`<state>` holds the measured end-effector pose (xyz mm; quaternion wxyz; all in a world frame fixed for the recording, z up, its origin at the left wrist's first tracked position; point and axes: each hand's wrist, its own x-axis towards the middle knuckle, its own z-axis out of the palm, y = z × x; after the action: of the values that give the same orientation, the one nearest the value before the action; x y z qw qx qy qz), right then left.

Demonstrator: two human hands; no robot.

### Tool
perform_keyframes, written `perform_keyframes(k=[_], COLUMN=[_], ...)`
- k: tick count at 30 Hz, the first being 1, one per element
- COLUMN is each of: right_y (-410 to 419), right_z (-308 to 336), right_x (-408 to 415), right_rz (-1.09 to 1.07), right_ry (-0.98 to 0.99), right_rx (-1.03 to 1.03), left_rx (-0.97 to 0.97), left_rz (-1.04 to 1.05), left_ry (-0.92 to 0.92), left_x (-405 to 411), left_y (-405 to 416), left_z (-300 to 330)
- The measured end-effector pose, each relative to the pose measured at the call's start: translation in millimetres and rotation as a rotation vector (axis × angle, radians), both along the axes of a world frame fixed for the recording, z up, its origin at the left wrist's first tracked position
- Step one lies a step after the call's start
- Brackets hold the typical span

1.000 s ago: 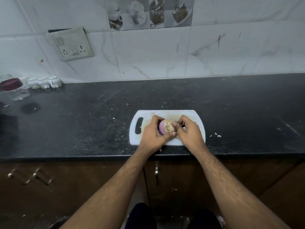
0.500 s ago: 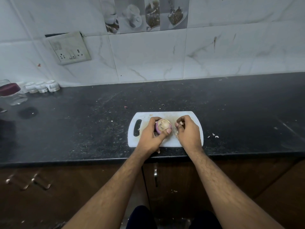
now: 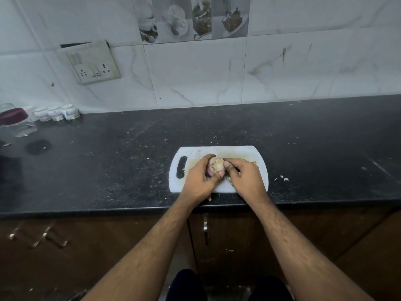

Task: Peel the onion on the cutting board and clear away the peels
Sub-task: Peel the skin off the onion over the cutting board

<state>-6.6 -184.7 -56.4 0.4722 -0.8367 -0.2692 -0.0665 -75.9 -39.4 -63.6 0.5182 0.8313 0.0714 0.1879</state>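
Now my left hand (image 3: 198,181) grips the round purple onion (image 3: 215,165) over the white plastic cutting board (image 3: 238,152) at the surface's near edge; my right hand (image 3: 244,175) pinches its skin.

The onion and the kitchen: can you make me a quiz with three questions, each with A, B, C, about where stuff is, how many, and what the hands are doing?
1. Where is the cutting board?
A. on the dark counter
B. in a sink
C. on the floor

2. How many small white cups stand by the wall at the left?
A. one
B. three
C. six

3. What is the left hand doing?
A. lying flat
B. pointing at the wall
C. gripping the onion

Answers:
1. A, the white board lies on the black counter near its front edge.
2. B, three cups sit in a row.
3. C, its fingers curl round the onion while the right hand picks at its skin.
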Motion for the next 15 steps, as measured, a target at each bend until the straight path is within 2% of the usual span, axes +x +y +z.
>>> perform_keyframes(k=[15], right_y=[5.1], right_z=[-7.1], right_x=[3.7], right_rz=[-0.015], right_ry=[-0.036], right_rx=[-0.172], left_rx=[0.086], left_rz=[0.027], left_ry=[0.029], left_x=[5.4], left_y=[5.3], left_z=[-9.8])
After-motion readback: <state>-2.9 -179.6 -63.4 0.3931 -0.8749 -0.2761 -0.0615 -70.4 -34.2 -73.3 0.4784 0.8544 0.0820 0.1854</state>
